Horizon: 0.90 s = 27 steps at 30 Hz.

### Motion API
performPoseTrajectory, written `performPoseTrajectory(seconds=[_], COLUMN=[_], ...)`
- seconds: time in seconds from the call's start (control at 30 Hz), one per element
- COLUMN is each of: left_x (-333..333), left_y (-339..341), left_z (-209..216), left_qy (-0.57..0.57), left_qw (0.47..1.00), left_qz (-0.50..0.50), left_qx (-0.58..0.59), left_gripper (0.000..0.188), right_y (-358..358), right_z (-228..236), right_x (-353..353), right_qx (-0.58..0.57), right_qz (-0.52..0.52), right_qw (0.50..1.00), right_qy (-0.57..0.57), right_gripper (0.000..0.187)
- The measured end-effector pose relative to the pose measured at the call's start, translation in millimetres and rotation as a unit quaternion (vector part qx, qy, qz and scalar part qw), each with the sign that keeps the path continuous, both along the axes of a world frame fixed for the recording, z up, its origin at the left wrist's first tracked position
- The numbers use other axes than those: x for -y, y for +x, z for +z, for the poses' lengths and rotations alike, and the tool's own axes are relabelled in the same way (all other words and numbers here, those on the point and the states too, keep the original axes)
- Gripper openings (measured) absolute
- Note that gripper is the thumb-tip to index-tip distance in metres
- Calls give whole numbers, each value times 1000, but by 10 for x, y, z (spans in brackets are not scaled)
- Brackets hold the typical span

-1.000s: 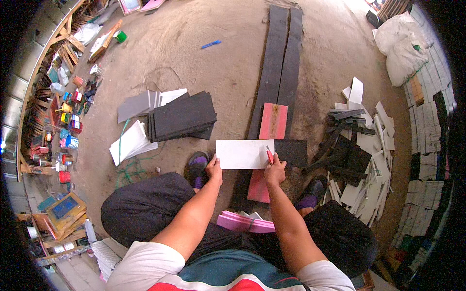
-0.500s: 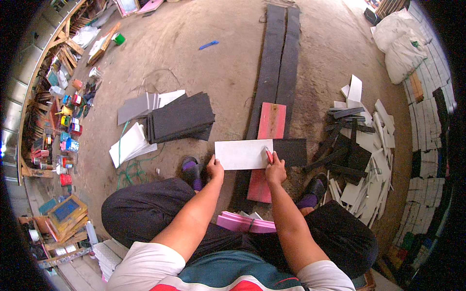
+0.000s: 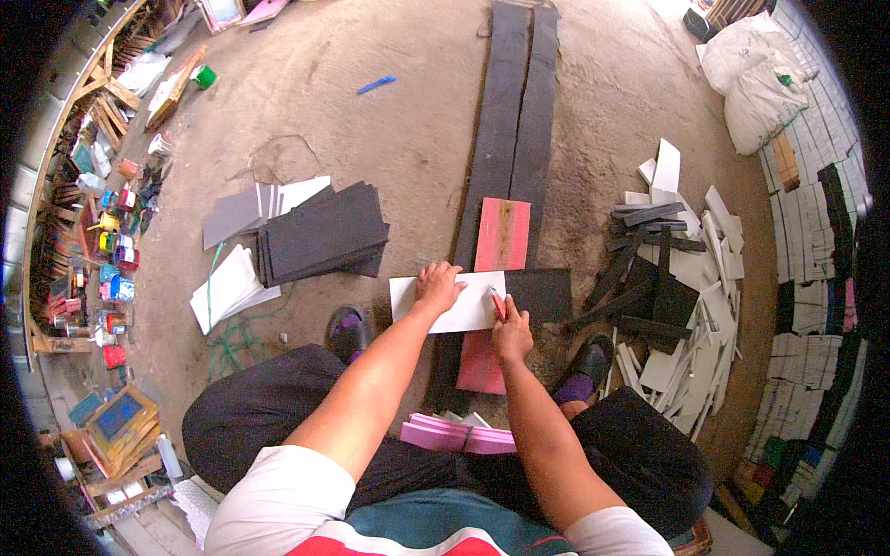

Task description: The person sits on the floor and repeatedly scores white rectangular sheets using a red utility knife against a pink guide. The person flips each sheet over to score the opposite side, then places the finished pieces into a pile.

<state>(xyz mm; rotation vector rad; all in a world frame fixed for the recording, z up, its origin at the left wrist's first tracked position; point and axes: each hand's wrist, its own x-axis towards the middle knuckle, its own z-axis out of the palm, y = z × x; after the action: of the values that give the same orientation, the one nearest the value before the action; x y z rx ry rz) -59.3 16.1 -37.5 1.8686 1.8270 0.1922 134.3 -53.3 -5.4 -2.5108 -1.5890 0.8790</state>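
Pressing a white sheet (image 3: pixel 476 309) with spread left hand (image 3: pixel 439 287), apparently to steady it across a pink board (image 3: pixel 504 233) (pointing toward twelve o'clock), while gripping a red-handled tool (image 3: pixel 499 303) in right hand (image 3: pixel 512 335) near the three-o'clock edge

left hand (image 3: pixel 439 289): on white sheet (image 3: pixel 473 304) | right hand (image 3: pixel 512 337): holding red tool (image 3: pixel 499 305)

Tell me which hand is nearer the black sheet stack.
Left. The left hand rests on the white sheet, right of the black sheet stack; the right hand, holding a red tool, is farther right.
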Motion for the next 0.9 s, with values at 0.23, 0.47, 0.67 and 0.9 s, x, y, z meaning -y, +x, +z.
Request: performPoseTrajectory(seconds=[0.23, 0.47, 0.67, 0.9], left_x=[-212, -271, -286, -270], left_y=[-19, -7, 38, -9], left_z=[52, 30, 76, 64], left_qy=[-105, -155, -160, -156], left_qw=[994, 988, 987, 988], left_qz=[-2, 7, 2, 10], left_qx=[9, 13, 5, 11], left_gripper=[39, 37, 38, 36], right_y=[5, 94, 353, 271], right_z=[-83, -176, -103, 274], right_x=[21, 18, -138, -306], right_qx=[10, -66, -167, -92], right_qz=[0, 2, -27, 83], right_qw=[1000, 993, 973, 986], right_qy=[21, 102, 155, 107], right_gripper=[54, 49, 29, 41])
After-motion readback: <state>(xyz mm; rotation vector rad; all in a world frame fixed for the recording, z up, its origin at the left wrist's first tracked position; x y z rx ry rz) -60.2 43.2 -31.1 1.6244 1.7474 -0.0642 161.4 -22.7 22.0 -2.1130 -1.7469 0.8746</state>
